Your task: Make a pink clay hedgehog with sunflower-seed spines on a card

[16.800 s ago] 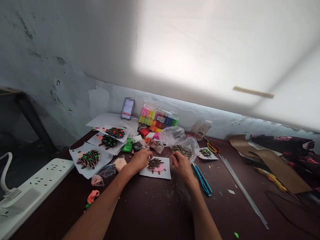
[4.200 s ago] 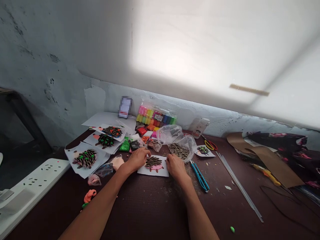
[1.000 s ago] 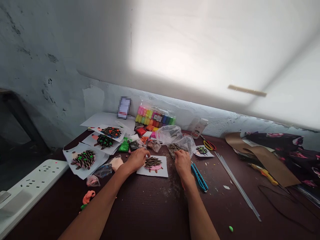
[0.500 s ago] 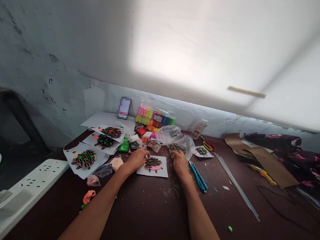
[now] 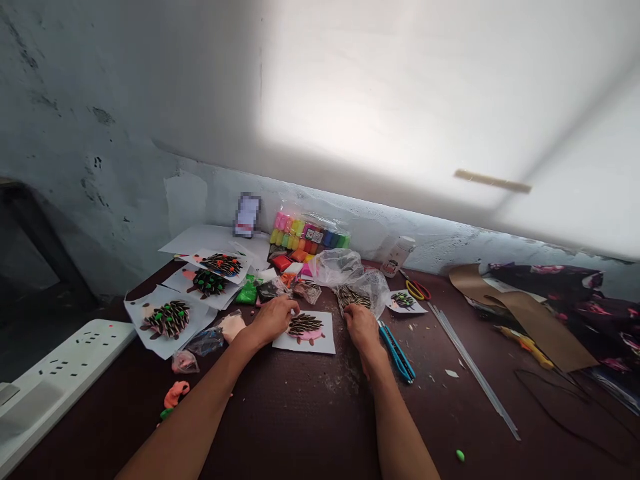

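A white card (image 5: 326, 343) lies on the dark table, bearing a pink clay hedgehog (image 5: 311, 335) with spines of dark striped sunflower seeds (image 5: 305, 325). At the card's upper left edge is my left hand (image 5: 273, 320), fingers curled together; whatever they hold is hidden. My right hand (image 5: 361, 327) is at the near edge of an open clear plastic bag (image 5: 376, 288) with a heap of striped seeds (image 5: 353, 297). Its fingers are bent and closed, and I cannot make out what is between them.
Finished hedgehog cards (image 5: 170, 319) overlap at left, near a white power strip (image 5: 65, 367). Behind are clay packets (image 5: 247, 291) and a colourful clay set (image 5: 310, 233). At right lie a teal cutter (image 5: 397, 353), scissors (image 5: 417, 289), clear glue sticks (image 5: 475, 370) and brown paper (image 5: 545, 327).
My right hand has drawn back slightly from the seeds, its fingers more tucked in. My left hand and the card look almost unmoved; the view has shifted a little.
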Demonstrator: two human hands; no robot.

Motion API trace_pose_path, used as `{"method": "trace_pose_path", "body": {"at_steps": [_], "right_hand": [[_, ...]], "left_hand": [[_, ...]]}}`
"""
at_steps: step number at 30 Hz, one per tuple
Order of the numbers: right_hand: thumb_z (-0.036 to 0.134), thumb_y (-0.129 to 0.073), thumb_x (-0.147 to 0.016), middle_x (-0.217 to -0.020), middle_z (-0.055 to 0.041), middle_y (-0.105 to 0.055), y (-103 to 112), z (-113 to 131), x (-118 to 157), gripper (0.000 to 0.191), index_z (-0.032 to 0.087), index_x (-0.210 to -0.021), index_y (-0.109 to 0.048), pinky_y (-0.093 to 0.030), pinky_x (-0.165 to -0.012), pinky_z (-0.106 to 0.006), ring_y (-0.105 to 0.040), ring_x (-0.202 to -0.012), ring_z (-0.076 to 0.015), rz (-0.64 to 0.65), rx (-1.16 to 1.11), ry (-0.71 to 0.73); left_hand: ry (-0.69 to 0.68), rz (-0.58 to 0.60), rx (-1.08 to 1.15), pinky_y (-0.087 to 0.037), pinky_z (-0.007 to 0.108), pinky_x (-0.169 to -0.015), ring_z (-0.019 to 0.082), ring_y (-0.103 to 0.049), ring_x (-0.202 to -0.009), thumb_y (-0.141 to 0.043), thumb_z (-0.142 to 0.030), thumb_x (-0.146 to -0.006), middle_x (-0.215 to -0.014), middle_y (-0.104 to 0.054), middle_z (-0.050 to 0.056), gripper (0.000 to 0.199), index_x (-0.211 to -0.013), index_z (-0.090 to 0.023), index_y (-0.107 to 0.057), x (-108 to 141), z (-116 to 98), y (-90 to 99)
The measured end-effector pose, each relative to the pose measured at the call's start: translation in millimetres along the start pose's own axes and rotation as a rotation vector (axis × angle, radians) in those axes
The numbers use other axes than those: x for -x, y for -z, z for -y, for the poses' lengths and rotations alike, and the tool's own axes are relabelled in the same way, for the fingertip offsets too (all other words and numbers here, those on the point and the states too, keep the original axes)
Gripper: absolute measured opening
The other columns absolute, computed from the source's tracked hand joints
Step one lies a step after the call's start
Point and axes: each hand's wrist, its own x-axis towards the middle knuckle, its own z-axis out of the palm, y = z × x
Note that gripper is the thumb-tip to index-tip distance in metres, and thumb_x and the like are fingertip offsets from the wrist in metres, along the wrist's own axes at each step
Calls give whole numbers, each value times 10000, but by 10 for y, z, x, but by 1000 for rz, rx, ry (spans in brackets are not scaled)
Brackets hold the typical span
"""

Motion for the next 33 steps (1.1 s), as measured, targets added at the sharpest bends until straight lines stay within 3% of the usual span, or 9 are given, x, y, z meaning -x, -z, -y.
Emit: {"method": "trace_pose_path", "body": {"at_steps": [10,18,21,27,33], "right_hand": [[177,-481,-858,-948,-58,-673,25,-2,23,196,186,-913,-669,-387,-738,-256,-593,-850,-175,-205,-180,17],[240,-482,-803,-809,-61,-667,17,-8,16,155,176,-846,-616,-403,-681,-276,-592,-749,-188,-295,-519,79],[283,-484,-798,-747,-41,-652,21,24,23,148,184,-803,-593,-407,-639,-264,-575,-666,-167,-219,-640,124],[195,-509,-689,-646,15,-609,31,65,49,116,176,-775,-585,-395,-565,-222,-539,-578,-127,96,-688,170],[144,-507,-645,-707,4,-636,67,42,56,182,173,-776,-629,-391,-615,-219,-557,-661,-131,81,-566,180]], "left_hand": [[4,-4,2,-435,247,-775,178,-608,-906,-482,-66,-807,-949,-641,63,279,-943,-192,-690,-8,12,-18],[-15,-12,-14,-440,247,-771,176,-605,-896,-485,-69,-800,-927,-638,61,275,-935,-191,-691,-19,39,-39],[-16,-17,-10,-439,248,-783,178,-605,-906,-485,-68,-799,-928,-639,60,276,-935,-193,-691,-23,47,-51],[-6,-7,-11,-435,249,-776,179,-607,-895,-477,-67,-802,-937,-641,62,286,-945,-192,-691,-23,41,-47],[0,9,-18,-433,249,-782,183,-606,-920,-472,-66,-807,-951,-642,63,289,-952,-191,-689,-16,25,-23]]}}
